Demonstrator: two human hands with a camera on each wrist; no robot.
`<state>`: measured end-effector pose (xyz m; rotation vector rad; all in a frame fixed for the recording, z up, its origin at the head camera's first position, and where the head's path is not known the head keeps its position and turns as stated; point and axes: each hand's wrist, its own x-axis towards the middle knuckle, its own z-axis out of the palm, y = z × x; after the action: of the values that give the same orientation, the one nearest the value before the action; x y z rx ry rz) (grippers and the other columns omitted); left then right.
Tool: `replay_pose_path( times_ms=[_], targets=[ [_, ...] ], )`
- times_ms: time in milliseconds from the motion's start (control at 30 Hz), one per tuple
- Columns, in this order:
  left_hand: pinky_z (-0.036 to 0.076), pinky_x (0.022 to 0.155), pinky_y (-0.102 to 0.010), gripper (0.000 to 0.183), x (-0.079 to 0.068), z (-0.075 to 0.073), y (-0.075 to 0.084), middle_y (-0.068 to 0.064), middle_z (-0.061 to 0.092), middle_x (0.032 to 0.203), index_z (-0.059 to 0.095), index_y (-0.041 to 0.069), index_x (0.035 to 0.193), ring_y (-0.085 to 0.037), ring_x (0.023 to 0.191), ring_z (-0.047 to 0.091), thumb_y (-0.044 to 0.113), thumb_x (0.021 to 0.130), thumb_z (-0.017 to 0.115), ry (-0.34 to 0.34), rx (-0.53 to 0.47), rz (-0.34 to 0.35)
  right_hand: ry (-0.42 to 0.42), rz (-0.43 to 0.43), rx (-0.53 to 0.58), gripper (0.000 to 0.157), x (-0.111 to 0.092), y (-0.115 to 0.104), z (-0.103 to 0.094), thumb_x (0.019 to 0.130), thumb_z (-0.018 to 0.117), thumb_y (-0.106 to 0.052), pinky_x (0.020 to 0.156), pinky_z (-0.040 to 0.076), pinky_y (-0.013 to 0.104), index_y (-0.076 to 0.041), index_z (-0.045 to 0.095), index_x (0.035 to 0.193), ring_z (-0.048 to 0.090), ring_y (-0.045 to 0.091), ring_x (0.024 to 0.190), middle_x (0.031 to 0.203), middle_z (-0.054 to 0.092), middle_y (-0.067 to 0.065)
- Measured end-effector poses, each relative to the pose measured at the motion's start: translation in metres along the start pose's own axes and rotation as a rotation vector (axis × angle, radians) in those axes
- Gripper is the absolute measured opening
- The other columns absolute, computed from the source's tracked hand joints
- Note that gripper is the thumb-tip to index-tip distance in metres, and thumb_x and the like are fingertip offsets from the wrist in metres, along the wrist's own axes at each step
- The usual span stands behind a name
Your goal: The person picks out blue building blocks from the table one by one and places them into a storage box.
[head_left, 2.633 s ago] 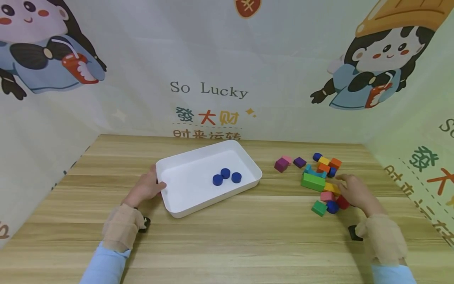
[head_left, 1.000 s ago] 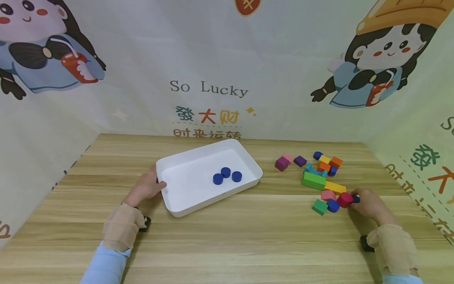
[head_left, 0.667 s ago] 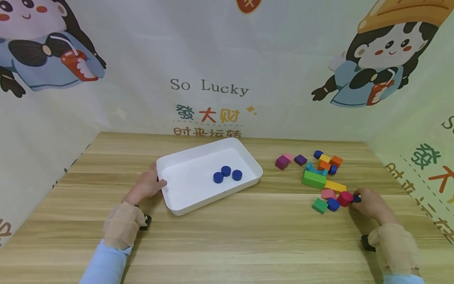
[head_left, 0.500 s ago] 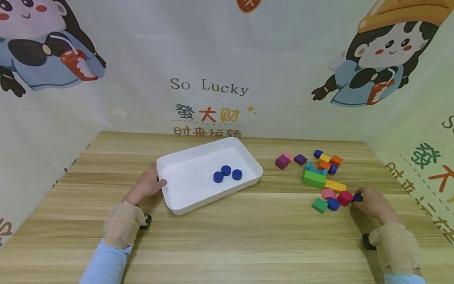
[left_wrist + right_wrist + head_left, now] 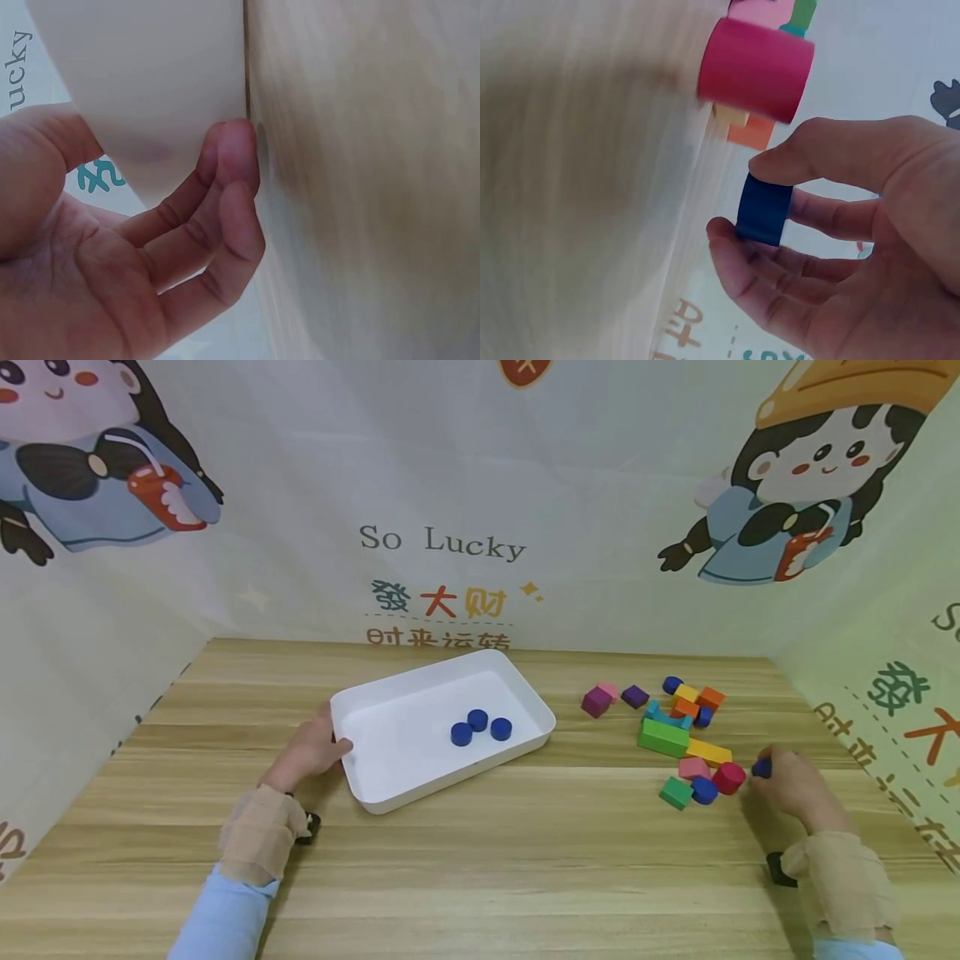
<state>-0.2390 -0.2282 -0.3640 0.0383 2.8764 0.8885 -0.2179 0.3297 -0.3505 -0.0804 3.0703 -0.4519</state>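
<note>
My left hand (image 5: 303, 756) grips the left end of a white tray (image 5: 390, 727), thumb over the rim. In the left wrist view, its curled fingers (image 5: 238, 157) are against the tray's outer wall, close to the tabletop. Inside the tray lie three blue discs (image 5: 477, 720), toward the right half. On the right, my right hand (image 5: 798, 785) pinches another blue disc (image 5: 765, 210) between thumb and fingers. A crimson cylinder (image 5: 728, 778) lies just left of it, separated by a small gap in the head view.
Left of the right hand lie a green block (image 5: 663, 738), a yellow block (image 5: 708, 751), a pink block (image 5: 693, 768), a green cube (image 5: 677, 792) and a blue round block (image 5: 704, 790). Farther back are orange blocks (image 5: 710, 698) and a purple cube (image 5: 597, 702). A printed curtain (image 5: 600, 510) encloses the table.
My right hand has come from beside the yellow block to the right of the crimson cylinder, taken hold of a blue disc and drawn it slightly away. The left hand stays put.
</note>
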Motion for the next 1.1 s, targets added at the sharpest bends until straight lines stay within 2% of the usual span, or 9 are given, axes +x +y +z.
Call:
replay_pose_path(
  times_ms=[267, 433, 733, 967, 1100],
  targets=[
    [0.041, 0.054, -0.026, 0.055, -0.001, 0.000, 0.000, -0.024, 0.055, 0.079, 0.018, -0.017, 0.125, -0.020, 0.057, 0.054, 0.004, 0.084, 0.048, 0.004, -0.001, 0.000, 0.067, -0.089, 0.012, 0.032, 0.005, -0.022, 0.001, 0.076, 0.059, -0.002, 0.071, 0.043, 0.054, 0.018, 0.046, 0.097, 0.048, 0.047, 0.082, 0.091, 0.049, 0.039],
    [0.041, 0.054, -0.026, 0.056, -0.001, 0.000, 0.000, -0.024, 0.055, 0.080, 0.017, -0.016, 0.127, -0.020, 0.057, 0.054, 0.004, 0.085, 0.048, 0.001, -0.008, 0.002, 0.054, -0.104, 0.027, 0.034, 0.010, -0.039, -0.001, 0.079, 0.059, -0.004, 0.073, 0.043, 0.055, 0.017, 0.044, 0.102, 0.048, 0.048, 0.086, 0.096, 0.046, 0.039],
    [0.041, 0.060, -0.034, 0.061, -0.003, -0.002, -0.001, -0.028, 0.054, 0.084, 0.017, -0.019, 0.125, -0.028, 0.067, 0.050, 0.006, 0.081, 0.051, 0.031, 0.049, 0.044, 0.029, -0.176, 0.070, 0.035, 0.020, -0.064, 0.007, 0.080, 0.056, -0.005, 0.073, 0.044, 0.053, 0.015, 0.045, 0.106, 0.049, 0.047, 0.090, 0.102, 0.045, 0.039],
    [0.040, 0.058, -0.030, 0.062, -0.002, -0.003, -0.001, -0.025, 0.055, 0.080, 0.015, -0.019, 0.126, -0.025, 0.064, 0.050, 0.006, 0.082, 0.050, 0.020, 0.039, 0.034, 0.053, -0.309, 0.044, 0.035, 0.030, -0.082, 0.017, 0.080, 0.057, -0.005, 0.072, 0.044, 0.050, 0.013, 0.046, 0.108, 0.051, 0.042, 0.087, 0.100, 0.049, 0.034],
    [0.040, 0.058, -0.030, 0.062, -0.002, -0.003, 0.000, -0.025, 0.055, 0.081, 0.015, -0.019, 0.126, -0.025, 0.064, 0.050, 0.006, 0.082, 0.050, 0.014, 0.042, 0.027, 0.052, -0.354, 0.066, 0.034, 0.034, -0.097, 0.020, 0.082, 0.056, -0.005, 0.077, 0.044, 0.052, 0.012, 0.047, 0.110, 0.050, 0.044, 0.092, 0.105, 0.047, 0.033]
  ],
)
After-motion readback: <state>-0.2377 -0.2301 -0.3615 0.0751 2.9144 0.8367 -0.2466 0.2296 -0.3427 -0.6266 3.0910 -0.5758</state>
